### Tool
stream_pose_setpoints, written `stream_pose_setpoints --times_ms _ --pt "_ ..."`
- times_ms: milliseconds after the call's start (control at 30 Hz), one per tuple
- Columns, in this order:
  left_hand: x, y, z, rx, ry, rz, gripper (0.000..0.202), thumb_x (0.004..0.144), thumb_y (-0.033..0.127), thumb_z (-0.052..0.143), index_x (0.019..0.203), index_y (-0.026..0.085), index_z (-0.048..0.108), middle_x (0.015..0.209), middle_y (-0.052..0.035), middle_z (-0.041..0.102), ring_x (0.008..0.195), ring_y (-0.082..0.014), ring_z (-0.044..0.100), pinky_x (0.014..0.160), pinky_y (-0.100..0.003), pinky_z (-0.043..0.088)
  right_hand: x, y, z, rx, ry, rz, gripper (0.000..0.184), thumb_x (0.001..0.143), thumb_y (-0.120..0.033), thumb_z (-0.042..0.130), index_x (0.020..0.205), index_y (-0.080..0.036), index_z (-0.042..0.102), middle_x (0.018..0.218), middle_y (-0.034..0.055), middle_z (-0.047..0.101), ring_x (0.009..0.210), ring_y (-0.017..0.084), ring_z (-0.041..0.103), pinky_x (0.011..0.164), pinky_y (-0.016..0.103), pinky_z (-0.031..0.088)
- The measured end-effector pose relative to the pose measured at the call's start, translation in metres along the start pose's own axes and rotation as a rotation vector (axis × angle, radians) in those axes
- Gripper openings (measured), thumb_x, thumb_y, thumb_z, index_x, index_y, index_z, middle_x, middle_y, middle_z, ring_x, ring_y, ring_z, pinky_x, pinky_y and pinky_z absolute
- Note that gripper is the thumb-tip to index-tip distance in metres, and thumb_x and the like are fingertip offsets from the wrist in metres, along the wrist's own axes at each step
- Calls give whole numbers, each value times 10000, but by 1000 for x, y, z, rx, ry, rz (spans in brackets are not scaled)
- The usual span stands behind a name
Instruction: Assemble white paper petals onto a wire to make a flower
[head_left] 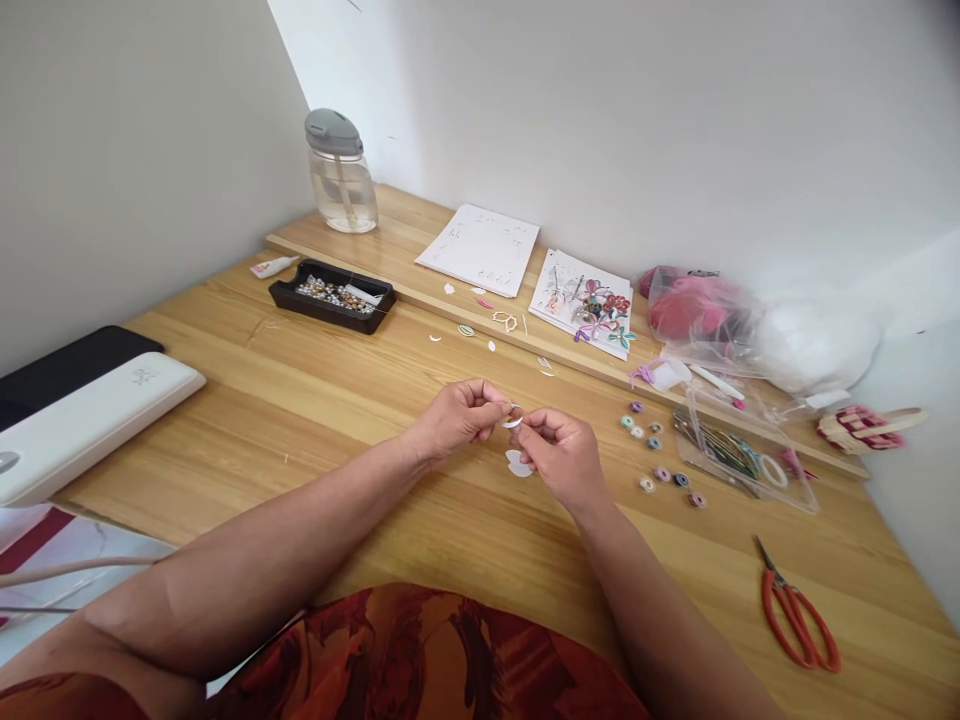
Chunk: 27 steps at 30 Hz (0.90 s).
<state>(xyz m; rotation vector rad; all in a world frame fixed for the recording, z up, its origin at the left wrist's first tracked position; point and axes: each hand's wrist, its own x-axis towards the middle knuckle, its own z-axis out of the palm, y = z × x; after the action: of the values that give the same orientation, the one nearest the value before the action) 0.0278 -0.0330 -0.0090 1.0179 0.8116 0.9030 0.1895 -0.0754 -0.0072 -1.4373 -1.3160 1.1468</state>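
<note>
Hands [459, 412] [564, 457] w/ wht. piece [512, 422]; scissors [795, 615] R

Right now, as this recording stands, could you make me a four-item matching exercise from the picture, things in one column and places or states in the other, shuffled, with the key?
Things
1. white piece
2. scissors
3. bottle
4. tray

Places or states
A. black, holding beads
B. standing at the picture's upper left
C. at the fingertips of the left hand and right hand
D. lying on the desk at the picture's lower right

Pairs: 1-C; 2-D; 3-B; 4-A
</note>
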Motion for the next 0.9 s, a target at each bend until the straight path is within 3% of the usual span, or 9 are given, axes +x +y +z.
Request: stream_pose_setpoints --times_ms 167,267,367,500,667,900 --pt "2 -3 -1 22 43 24 282 691 373 730 727 146 566 585 37 581 421 -28 351 421 -194 250 -7 -2 6 -94 41 -73 212 784 -385 664 734 -179 652 582 -7 600 477 106 537 450 217 453" --pt "3 -3 -1 48 67 33 290 676 374 745 710 143 572 541 53 539 420 -30 336 425 -197 240 -9 0 7 -290 92 -267 158 835 -323 608 758 -193 655 592 -6 605 484 109 518 472 226 431" --pt "2 -2 -1 91 68 12 289 651 351 761 678 143 562 490 70 481 427 -35 338 434 -195 237 -11 1 5 -529 120 -494 110 859 -237 565 820 -208 664 687 18 655 577 134 563 591 261 464" --pt "1 -2 -1 147 33 -30 272 643 333 753 690 135 573 534 51 519 471 -45 386 461 -187 263 -10 -1 -2 -710 115 -691 125 852 -163 547 855 -214 661 737 39 650 710 174 586 712 304 461" --pt "0 -2 -1 169 -52 -88 302 621 351 777 701 119 601 628 2 607 543 -70 479 498 -188 317 -8 -9 -10 -662 62 -673 116 851 -176 558 848 -225 664 720 26 642 711 173 582 700 295 462" --pt "-2 1 -1 166 -185 -120 257 656 345 776 695 132 636 567 15 586 475 -53 406 448 -194 269 -5 -12 -16 -468 27 -465 115 844 -274 604 831 -206 696 724 29 666 611 140 550 579 267 438"
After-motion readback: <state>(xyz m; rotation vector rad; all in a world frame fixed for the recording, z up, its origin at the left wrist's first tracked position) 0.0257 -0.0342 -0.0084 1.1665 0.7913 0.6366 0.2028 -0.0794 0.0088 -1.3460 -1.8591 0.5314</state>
